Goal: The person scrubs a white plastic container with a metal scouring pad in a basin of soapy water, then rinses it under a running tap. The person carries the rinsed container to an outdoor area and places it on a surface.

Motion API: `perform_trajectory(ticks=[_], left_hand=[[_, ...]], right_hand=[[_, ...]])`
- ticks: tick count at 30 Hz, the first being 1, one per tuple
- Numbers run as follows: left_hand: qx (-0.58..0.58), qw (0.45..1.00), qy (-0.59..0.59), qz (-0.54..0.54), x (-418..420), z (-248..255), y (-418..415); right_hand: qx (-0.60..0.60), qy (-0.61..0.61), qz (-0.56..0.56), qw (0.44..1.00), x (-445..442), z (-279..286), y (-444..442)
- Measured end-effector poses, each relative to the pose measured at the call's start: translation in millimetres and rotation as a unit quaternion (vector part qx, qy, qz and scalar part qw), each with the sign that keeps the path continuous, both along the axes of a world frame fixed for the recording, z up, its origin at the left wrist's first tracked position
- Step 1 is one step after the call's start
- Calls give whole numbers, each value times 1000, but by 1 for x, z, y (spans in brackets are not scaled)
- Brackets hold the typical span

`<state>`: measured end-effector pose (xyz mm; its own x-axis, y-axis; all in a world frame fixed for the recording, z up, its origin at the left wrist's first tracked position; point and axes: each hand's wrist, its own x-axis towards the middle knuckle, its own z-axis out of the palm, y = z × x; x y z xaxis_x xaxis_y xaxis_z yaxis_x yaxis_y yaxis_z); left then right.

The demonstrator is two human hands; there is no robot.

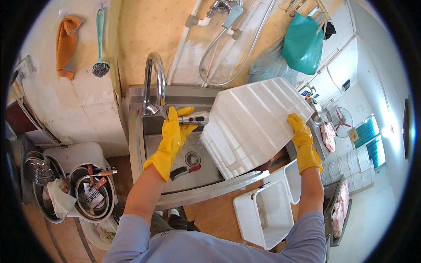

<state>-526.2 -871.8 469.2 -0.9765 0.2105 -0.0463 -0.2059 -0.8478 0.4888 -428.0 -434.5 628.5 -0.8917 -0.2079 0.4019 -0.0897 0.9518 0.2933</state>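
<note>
My left hand (pixel 179 126), in a yellow rubber glove, grips a pull-out faucet sprayer (pixel 194 119) whose head points right at a large white plastic crate (pixel 250 121). The crate is tilted over the stainless steel sink (pixel 177 138), its ribbed outside towards me. At the crate's right rim, my right hand (pixel 301 131), gloved as well, holds on to it; part of its grip is hidden. A brush with a red handle (pixel 194 168) lies in the sink beside the drain (pixel 192 159). The chrome gooseneck faucet (pixel 154 79) rises at the sink's back left.
White plastic bins (pixel 245 213) stand on the floor below the sink's front right. Metal bowls holding spatulas (pixel 93 194) are at the left. A shower hose (pixel 241 70) and a green bag (pixel 302 46) hang on the wall. Raw meat (pixel 338 210) lies on a tray at right.
</note>
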Motion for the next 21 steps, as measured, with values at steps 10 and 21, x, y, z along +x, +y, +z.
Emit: perform_trajectory(ticks=[10,21], left_hand=[[95,994,4,57,-37,5,25],[63,998,-8,-6,-18,14,31]], right_hand=[[-4,-4,-130,992,-11,-7,-7],[-106,23,-206,972,-27,-12,-16]])
